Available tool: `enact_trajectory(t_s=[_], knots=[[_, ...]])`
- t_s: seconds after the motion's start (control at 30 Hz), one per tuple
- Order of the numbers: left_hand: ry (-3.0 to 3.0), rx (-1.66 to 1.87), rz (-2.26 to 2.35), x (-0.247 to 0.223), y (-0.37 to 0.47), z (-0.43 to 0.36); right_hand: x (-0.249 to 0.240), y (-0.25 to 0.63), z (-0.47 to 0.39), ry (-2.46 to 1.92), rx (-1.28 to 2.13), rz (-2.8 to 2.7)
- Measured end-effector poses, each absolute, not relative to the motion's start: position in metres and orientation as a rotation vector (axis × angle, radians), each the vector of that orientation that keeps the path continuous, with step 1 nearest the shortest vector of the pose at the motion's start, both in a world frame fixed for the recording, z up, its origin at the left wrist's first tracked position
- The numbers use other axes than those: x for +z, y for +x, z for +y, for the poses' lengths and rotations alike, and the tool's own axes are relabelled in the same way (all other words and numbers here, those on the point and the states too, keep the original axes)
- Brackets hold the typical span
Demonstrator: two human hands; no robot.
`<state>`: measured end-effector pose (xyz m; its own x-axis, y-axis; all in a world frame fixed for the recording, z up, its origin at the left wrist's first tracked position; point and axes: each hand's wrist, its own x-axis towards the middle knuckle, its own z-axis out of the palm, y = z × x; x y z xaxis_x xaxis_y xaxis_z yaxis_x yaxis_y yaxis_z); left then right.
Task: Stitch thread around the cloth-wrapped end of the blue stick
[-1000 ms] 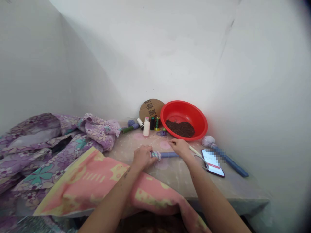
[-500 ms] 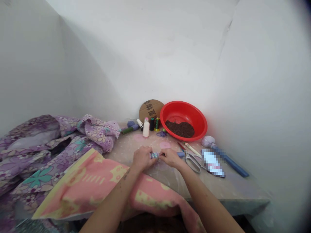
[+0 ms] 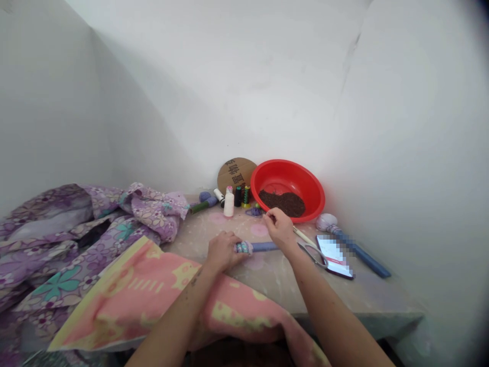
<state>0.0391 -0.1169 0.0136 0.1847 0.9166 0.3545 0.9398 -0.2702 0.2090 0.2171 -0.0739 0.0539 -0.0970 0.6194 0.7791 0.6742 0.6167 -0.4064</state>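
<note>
My left hand (image 3: 222, 251) is closed round the cloth-wrapped end of a blue stick (image 3: 263, 246), which lies level and points right. The end of its wrapping, patterned cloth in purple and teal, shows beside my fingers. My right hand (image 3: 281, 227) is raised above the stick, near the red basin, thumb and fingertips pinched together. Whatever is in that pinch is too small to make out. Below my right hand lie grey-handled scissors (image 3: 314, 255), partly covered by the hand and wrist. A pink and yellow cloth (image 3: 164, 290) lies under my left forearm.
A red basin (image 3: 322, 191) holding dark brown grains leans at the back, beside a cardboard disc (image 3: 233, 171) and thread spools (image 3: 228, 204). Rightward are a phone (image 3: 332, 257) and a blue stick with a white bundled head (image 3: 361, 253). Floral fabric (image 3: 87, 224) is heaped left.
My right hand has risen away from the wrapped end, up and to the right towards the basin. More of the blue stick shows. My left hand keeps its hold.
</note>
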Motion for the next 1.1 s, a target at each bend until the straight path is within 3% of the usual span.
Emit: enact_trajectory(t_s=[1.1], knots=[[-2.332,-0.743,-1.895,0.008,0.039,-0.113,0.076,0.21,-0.084,-0.968,-0.222,-1.625]])
